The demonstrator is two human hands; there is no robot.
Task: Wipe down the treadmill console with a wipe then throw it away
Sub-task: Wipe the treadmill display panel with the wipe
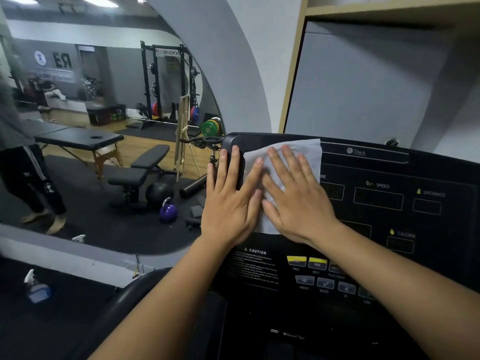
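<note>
Gym mirror (78, 120) fills the left side, reflecting a squat rack (166, 81) and a purple kettlebell (168, 211) on dark flooring, with a spray bottle (37, 289) standing low on the floor at the far left. To the right, the left hand (231, 201) lies flat with straight fingers over the console's rounded left edge, its inner fingers overlapping the wipe (309, 154). The white wipe is spread open on the upper left of the console (389, 229). The right hand (296, 201) presses it flat, fingers spread, just beside the left hand. Further right sit dark displays marked SPEED, DISTANCE and CALORIE above yellow and grey buttons.
</note>
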